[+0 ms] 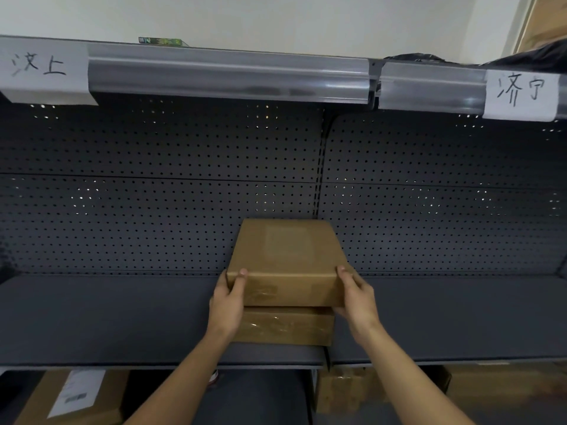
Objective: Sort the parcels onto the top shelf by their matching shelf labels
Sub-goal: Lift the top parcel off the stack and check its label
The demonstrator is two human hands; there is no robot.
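While both hands, left hand (228, 297) and right hand (357, 297), clamp top box (290, 256) off lower box (285, 326): pickup step; next, read label, lift to top shelf (230, 75).

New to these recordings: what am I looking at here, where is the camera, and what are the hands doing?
One picture, from a camera worn on a person's head, looking forward and down at dark store shelving. The left hand and right hand grip the sides of the upper cardboard box, which sits on a lower cardboard box on the middle shelf. Above, the top shelf edge carries two handwritten paper labels, left label and right label.
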